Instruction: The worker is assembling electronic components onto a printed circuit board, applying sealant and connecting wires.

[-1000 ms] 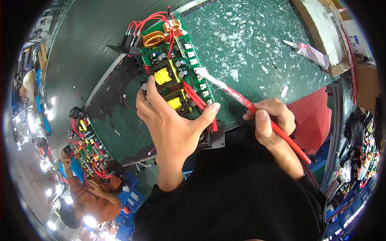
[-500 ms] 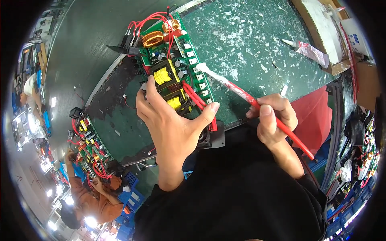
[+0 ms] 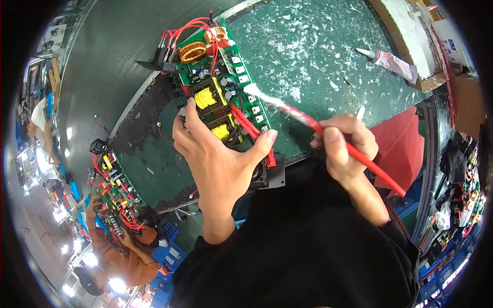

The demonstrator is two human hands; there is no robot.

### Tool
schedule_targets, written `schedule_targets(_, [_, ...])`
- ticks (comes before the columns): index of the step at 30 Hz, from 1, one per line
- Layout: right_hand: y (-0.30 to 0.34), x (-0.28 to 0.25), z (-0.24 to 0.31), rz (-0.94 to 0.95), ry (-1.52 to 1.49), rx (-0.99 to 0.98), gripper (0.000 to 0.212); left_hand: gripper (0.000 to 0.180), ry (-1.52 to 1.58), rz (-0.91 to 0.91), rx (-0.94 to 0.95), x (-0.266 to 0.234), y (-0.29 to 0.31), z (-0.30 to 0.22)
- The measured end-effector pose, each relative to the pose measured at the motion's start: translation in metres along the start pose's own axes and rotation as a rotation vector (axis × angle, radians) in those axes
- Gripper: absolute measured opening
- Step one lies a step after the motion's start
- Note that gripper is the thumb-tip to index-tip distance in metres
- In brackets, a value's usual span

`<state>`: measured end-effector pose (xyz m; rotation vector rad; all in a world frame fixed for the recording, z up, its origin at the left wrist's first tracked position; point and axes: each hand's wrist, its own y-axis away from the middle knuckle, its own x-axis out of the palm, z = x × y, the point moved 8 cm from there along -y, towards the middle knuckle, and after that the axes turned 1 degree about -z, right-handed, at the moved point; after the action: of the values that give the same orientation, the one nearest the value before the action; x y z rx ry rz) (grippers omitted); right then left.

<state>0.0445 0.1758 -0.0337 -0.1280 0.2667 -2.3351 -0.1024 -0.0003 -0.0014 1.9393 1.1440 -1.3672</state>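
Note:
A green circuit board (image 3: pixel 230 53) lies slanted on the bench in front of me, carrying copper ring coils (image 3: pixel 192 52), yellow-wound transformers (image 3: pixel 206 97) and looped red wires. Along its right edge runs a row of small white pads (image 3: pixel 240 70). My left hand (image 3: pixel 218 156) spans the near part of the board, fingers at its left side and thumb by the thick red wires (image 3: pixel 242 119). Between thumb and fingers, my right hand (image 3: pixel 350 146) grips a red-handled brush (image 3: pixel 303 117). White paste coats the bristles, whose tip rests over one pad in the row.
White smears cover the green bench top (image 3: pixel 308 61). At the right lie a paste tube (image 3: pixel 393 65), a cardboard box (image 3: pixel 425 77) and a red sheet (image 3: pixel 403 149). Another circuit board (image 3: pixel 120 177) lies at the left, where a co-worker in orange (image 3: pixel 123 256) handles parts.
The brush tip has moved slightly left, from beside the pad row onto it. My right hand has shifted a little with it. My left hand keeps its hold.

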Motion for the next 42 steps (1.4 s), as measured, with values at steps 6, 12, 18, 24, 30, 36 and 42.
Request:
schedule_targets(6, [0.006,-0.009,0.004,-0.046,-0.036,0.022,0.013,0.117,-0.008,-0.007,0.007,-0.001,0.0,-0.001])
schedule_targets(12, [0.005,0.001,0.006,0.166,0.124,-0.12,0.011,0.115,-0.023,0.005,-0.004,0.001,0.0,0.001])
schedule_targets(18, [-0.001,-0.043,0.012,-0.185,-0.001,-0.067,0.017,0.114,-0.005,-0.024,0.02,-0.001,0.0,-0.005])
schedule_targets(24, [-0.023,-0.142,0.037,-0.611,0.127,-0.089,0.017,0.111,0.007,-0.026,-0.004,-0.004,0.0,-0.005])
schedule_targets(30, [-0.092,-0.196,0.067,-0.516,0.734,-0.216,0.018,0.107,0.057,-0.026,-0.049,-0.002,0.004,0.003])
schedule_targets(36, [-0.103,-0.2,0.059,-0.363,0.991,-0.357,0.014,0.108,0.047,-0.031,-0.086,-0.003,0.004,0.001])
schedule_targets(42, [-0.04,-0.164,0.053,-0.664,0.266,-0.19,0.02,0.108,0.03,-0.095,-0.052,-0.003,0.01,0.011])
